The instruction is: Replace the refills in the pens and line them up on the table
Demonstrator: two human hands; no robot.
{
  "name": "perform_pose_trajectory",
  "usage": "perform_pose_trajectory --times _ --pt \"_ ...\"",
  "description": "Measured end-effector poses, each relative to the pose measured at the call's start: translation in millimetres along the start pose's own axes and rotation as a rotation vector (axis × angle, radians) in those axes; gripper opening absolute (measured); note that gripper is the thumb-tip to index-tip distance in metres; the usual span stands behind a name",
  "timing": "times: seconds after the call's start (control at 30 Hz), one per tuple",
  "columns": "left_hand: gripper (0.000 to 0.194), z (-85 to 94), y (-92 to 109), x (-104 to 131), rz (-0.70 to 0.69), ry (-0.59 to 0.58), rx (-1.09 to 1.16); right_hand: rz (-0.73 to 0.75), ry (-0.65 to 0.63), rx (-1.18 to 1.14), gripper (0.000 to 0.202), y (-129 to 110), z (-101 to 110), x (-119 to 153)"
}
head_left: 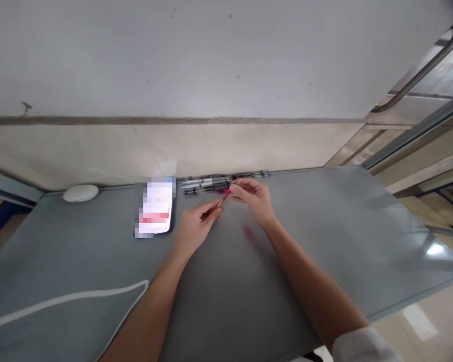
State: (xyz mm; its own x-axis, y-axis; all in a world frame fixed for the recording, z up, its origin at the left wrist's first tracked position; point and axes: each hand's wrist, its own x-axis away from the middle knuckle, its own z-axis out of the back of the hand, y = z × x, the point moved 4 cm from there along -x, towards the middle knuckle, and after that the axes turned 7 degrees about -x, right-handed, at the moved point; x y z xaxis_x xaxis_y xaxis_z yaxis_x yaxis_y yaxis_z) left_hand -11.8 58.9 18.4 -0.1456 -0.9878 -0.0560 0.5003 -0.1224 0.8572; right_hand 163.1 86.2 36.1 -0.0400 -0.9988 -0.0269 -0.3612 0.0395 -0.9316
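A slim red pen or pen refill (224,198) slants between my two hands above the grey table. My left hand (197,225) pinches its lower end between thumb and fingers. The upper end sits in the fingertips of my right hand (255,199). Just behind them, against the wall, lies a bundle of several black and clear pens (204,185). Something small and red shows beside the bundle, partly hidden by my right hand. A blurred pinkish-red spot (248,232) appears on the tabletop below my right hand; I cannot tell whether it is an object or a reflection.
A phone with a lit screen (156,208) lies left of my hands. Farther left is a white rounded object (80,193) by the wall. A white cable or strap (71,298) crosses the grey table (347,236) at the lower left. A metal handle (419,75) is at upper right.
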Motion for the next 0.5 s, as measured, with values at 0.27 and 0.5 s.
perform_pose_trajectory --times 0.27,0.5 --pt "0.038 4.9 -9 0 0.133 -0.015 0.27 0.081 -0.206 0.568 0.023 -16 22 -23" --pt "0.034 7.2 -10 -1 0.18 0.014 0.399 0.391 -0.464 1.373 0.022 -25 2 -27"
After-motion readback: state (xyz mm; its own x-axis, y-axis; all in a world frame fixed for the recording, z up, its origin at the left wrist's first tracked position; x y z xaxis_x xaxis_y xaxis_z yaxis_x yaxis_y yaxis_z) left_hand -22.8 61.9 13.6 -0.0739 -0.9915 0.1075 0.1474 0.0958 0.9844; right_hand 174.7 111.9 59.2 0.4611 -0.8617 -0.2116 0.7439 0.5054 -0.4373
